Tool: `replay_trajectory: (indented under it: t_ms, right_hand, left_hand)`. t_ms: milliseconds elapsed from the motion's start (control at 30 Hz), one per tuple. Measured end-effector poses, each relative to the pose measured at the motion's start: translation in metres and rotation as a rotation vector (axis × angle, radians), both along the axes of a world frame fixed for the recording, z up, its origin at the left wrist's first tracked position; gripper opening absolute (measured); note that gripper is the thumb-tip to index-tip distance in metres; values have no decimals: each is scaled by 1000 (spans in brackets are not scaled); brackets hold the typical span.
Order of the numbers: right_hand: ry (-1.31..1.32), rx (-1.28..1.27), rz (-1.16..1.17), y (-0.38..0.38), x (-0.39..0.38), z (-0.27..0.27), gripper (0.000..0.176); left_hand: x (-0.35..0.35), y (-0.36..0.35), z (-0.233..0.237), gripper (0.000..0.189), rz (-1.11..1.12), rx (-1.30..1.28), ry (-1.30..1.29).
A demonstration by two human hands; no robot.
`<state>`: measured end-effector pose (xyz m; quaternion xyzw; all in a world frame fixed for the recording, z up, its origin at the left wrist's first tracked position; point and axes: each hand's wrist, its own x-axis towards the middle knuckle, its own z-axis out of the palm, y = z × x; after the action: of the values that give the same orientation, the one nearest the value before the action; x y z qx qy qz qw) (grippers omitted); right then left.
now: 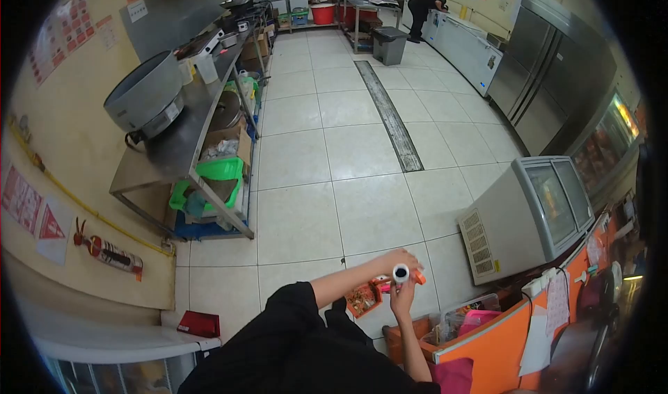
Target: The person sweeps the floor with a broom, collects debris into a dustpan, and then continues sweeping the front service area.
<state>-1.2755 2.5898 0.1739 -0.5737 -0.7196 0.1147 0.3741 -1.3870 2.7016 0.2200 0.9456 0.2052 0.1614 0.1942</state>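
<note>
My left hand point(395, 260) reaches in from the left on a black-sleeved arm and lies over the top of a small white roll with an orange part point(403, 275). My right hand point(402, 298) comes up from below and grips the same roll from underneath. The roll's round open end faces the camera. Both hands hold it above the tiled floor, just left of an orange counter point(487, 349). How the fingers sit behind the roll is hidden.
A glass-topped chest freezer point(529, 213) stands to the right. A steel table point(184, 143) with a big pot point(146, 98) and green baskets point(219, 175) lines the left wall. A floor drain point(390, 109) runs down the aisle. A person point(424, 11) bends far back near a grey bin point(388, 45).
</note>
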Motion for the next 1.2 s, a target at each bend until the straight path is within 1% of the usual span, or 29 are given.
replay_trajectory:
  t_ms: [33,67,100,133,167,233,267,300,367,400,433,467,500,533,567,600,633,667,700,733,800,867,933,1000,1033,1067,1100,1133,1200]
  right_hand:
    - [3,-9,-8,2,-3,2,37]
    - [69,-74,-12,0,-4,3,35]
    - [132,-138,-19,0,-6,10,34]
    - [144,-130,-35,2,-8,15,28]
    - [143,-136,-52,6,-7,14,28]
    - [293,-205,-140,7,-11,7,24]
    - [235,-195,-201,4,-9,0,17]
    - [238,-199,-236,-2,-10,-7,17]
    - [876,-506,-202,-22,-11,-20,10]
    - [355,-109,-149,-27,-23,1,12]
    - [360,-109,-188,-26,-21,-21,12]
    - [854,-178,-275,-25,-5,-63,14]
    - [1346,-241,-361,-37,7,-84,16]
    - [825,13,-626,-27,4,-51,21]
    - [644,121,-596,-32,31,-62,17]
    - [1108,303,-835,-16,17,-19,17]
    - [1048,250,-711,-34,57,-43,16]
    - [1173,348,-896,-27,59,-19,21]
    - [1073,306,-848,-31,68,-1,26]
    - [1042,300,-840,-34,68,0,29]
    - [766,481,-780,-31,44,35,32]
    - [822,667,-639,-34,64,49,35]
    - [724,658,-846,-18,49,123,36]
    - [743,481,-736,-21,40,172,35]
    - [726,472,-751,-26,27,194,35]
    - [756,415,-603,-28,11,213,34]
    - [787,357,-455,-30,-6,229,34]
    - [780,352,-464,-34,-24,243,34]
    - [787,281,-363,-41,-58,276,32]
  left_hand:
    - [3,0,2,27,-33,71,111]
    - [2,2,3,27,-41,60,108]
    - [-1,0,11,25,-26,6,139]
    - [-3,1,15,23,-14,-46,172]
    - [0,5,13,23,-31,-52,171]
    - [3,7,8,20,-56,-62,101]
    - [4,8,7,19,-76,-67,87]
    - [6,10,9,19,-111,-73,88]
    - [12,16,18,18,37,-350,-17]
    - [10,27,21,18,-4,-355,-6]
    - [6,43,26,15,-19,-220,78]
    - [5,55,27,13,-22,-87,145]
    - [5,57,22,13,-59,-98,130]
    - [5,55,18,15,-105,-118,121]
    - [6,48,18,15,-107,-157,103]
    - [7,43,17,16,-119,-202,96]
    - [7,37,31,15,-80,-352,192]
    - [9,38,17,15,-143,-317,138]
    - [7,41,17,16,-192,-176,128]
    - [0,43,20,20,-235,-223,81]
    - [-10,50,15,24,-228,-258,77]
    - [-26,51,7,27,-231,-303,90]
    - [-26,55,9,25,-274,-295,81]
    - [-30,55,12,27,-283,-292,86]
    - [-35,53,11,29,-265,-281,105]
    - [-37,53,11,34,-267,-327,147]
    - [-42,51,9,34,-277,-339,143]
    - [-48,51,7,37,-264,-383,132]
    - [-62,52,12,41,-253,-421,114]
